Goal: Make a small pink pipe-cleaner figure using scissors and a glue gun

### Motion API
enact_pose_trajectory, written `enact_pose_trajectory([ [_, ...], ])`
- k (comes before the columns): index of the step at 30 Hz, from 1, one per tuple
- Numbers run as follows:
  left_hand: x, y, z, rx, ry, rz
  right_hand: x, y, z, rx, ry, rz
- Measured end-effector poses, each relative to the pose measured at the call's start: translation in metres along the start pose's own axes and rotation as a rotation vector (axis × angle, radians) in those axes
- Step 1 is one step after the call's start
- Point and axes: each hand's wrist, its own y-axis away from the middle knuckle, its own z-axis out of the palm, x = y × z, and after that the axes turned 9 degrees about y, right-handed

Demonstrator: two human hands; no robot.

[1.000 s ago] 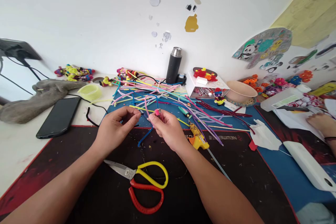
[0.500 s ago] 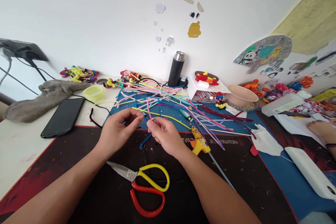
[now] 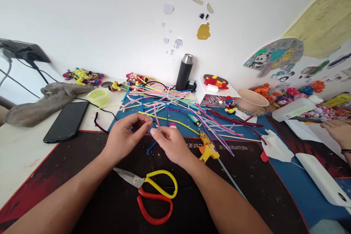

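1. Tabletop (image 3: 24, 157): white at left, blue toward the middle and right. Black mat (image 3: 109, 208) with red edging covers the front.
2. White wall (image 3: 95, 25) behind, sticker remnants on it. Black flask (image 3: 183, 75) stands against it.
3. Pile of coloured fuzzy stems (image 3: 170, 97) sprawls beyond the hands. Phone (image 3: 65, 121) at left; yellow glue gun (image 3: 208, 149) right of the hands.
4. Scissors (image 3: 135, 181) lie on the mat, blades parted, one handle yellow, one red. Another person's hand (image 3: 338, 131) at the far right.
5. Left hand (image 3: 123, 137): thumb and forefinger pinch a dark piece (image 3: 154, 121); only its tip shows.
6. Right hand (image 3: 172, 146): curled around a small pink item (image 3: 172, 125), held above the mat's far edge. Silvery metal end points left, near the dark piece; fingers hide the rest.
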Motion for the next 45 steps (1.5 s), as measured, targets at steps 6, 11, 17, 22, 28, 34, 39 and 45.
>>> enact_pose_trajectory([
  [6,0.000,0.001,0.000,-0.016,-0.001,0.030,-0.005,0.001,0.001,0.009,0.084,0.020],
  [11,0.000,0.001,0.001,-0.017,-0.010,0.045,-0.008,0.002,0.002,0.013,0.126,0.039],
  [17,0.000,0.001,0.001,-0.022,-0.013,0.043,-0.011,0.003,0.003,0.008,0.155,0.054],
  [22,0.001,0.001,0.002,-0.026,-0.016,0.036,-0.012,0.002,0.003,0.002,0.166,0.079],
  [28,0.000,0.000,0.002,-0.025,-0.026,0.034,-0.013,0.002,0.003,0.001,0.143,0.094],
  [34,0.000,0.000,0.002,-0.028,-0.033,0.046,-0.013,0.001,0.003,-0.005,0.118,0.127],
  [39,0.001,0.001,0.002,-0.032,-0.041,0.034,-0.011,0.001,0.003,-0.001,0.130,0.121],
  [45,0.000,0.001,0.003,-0.048,-0.062,0.020,-0.009,0.000,0.002,0.005,0.151,0.111],
])
